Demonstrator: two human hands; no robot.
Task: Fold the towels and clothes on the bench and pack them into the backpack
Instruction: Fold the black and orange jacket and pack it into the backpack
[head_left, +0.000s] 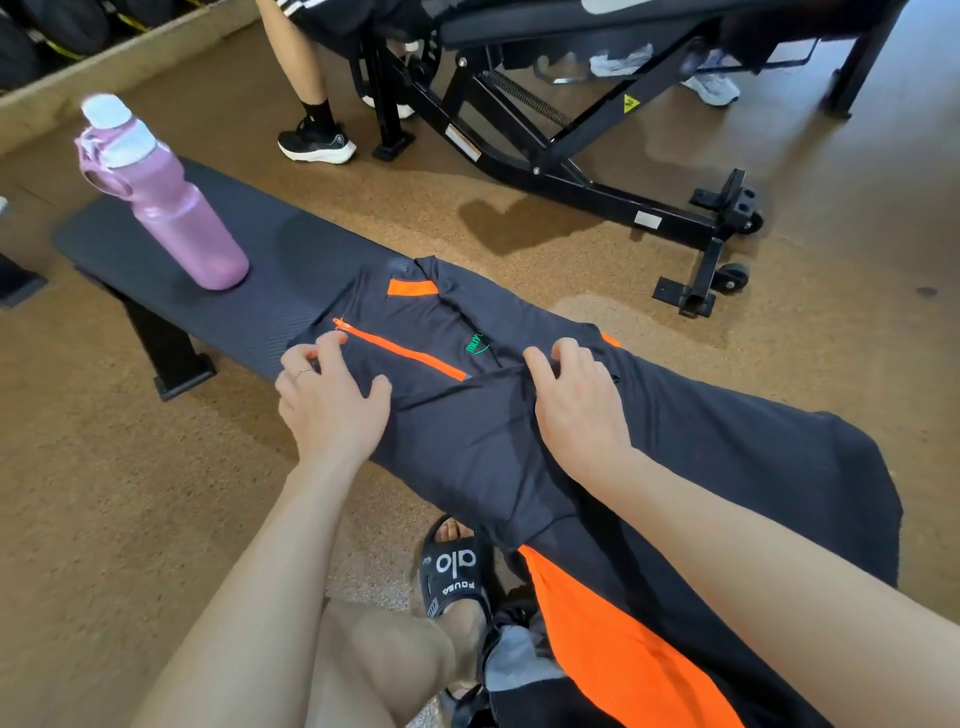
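The left hand (332, 395) lies on the near-left edge of the jacket (467, 415), fingers loosely spread and slightly bent, fingertips by the end of the orange zip (400, 348); it seems to press the cloth down, not to grip it. The right hand (571, 395) rests across the middle of the jacket with its fingers curled over a raised fold of fabric, pinching or bunching it, though how firmly cannot be told.

The jacket is spread lengthwise on the tabletop (260, 249), collar toward the far end, its lower part draping off the near end and over the right side. An orange panel (613, 654) hangs by the person's knee. A pink bottle (176, 208) stands well apart at the far end of the tabletop. No backpack can be made out for certain.

The cloth looks thin, light and limp, likely a little slick; it will slump and slide unless held flat. Best taken at seams or the hem, both hands lifting an edge together, then smoothed after each fold. The zip line gives a firmer spine to fold along.
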